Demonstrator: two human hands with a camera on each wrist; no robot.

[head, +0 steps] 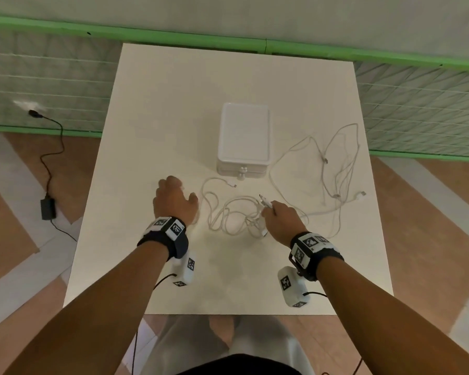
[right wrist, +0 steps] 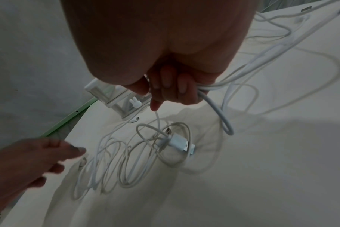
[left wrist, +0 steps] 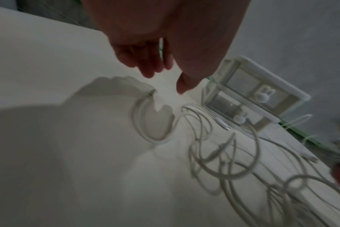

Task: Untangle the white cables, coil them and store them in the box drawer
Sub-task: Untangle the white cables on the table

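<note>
The right hand (head: 282,216) is gripping a doubled strand of the tangled white charging cables (head: 236,212), its fingers (right wrist: 171,86) curled round the bundle where it is leaving the near heap. The left hand (head: 173,201) is hovering just left of that heap with its fingers (left wrist: 145,61) loosely spread and holding nothing. The cables are lying across the square white table (head: 157,109) in two connected masses: tight loops near the hands, and a looser sprawl reaching to the far right edge. A broad white USB plug (right wrist: 181,143) is sitting inside the near loops, and a slimmer plug (head: 232,184) is lying just in front of the small white plastic box with two translucent drawers (head: 243,136), both drawers looking closed (each with a rabbit-shaped knob).

The step in hand is judged to be separating one cable from the knot. It would probably go best by tracing from a free plug end, with the idle hand pinning the remaining loops flat while the gripping hand is feeding the plug back through each crossing. Pulling hard on the middle is likely to tighten the knot and drag the far sprawl off the table edge.
</note>
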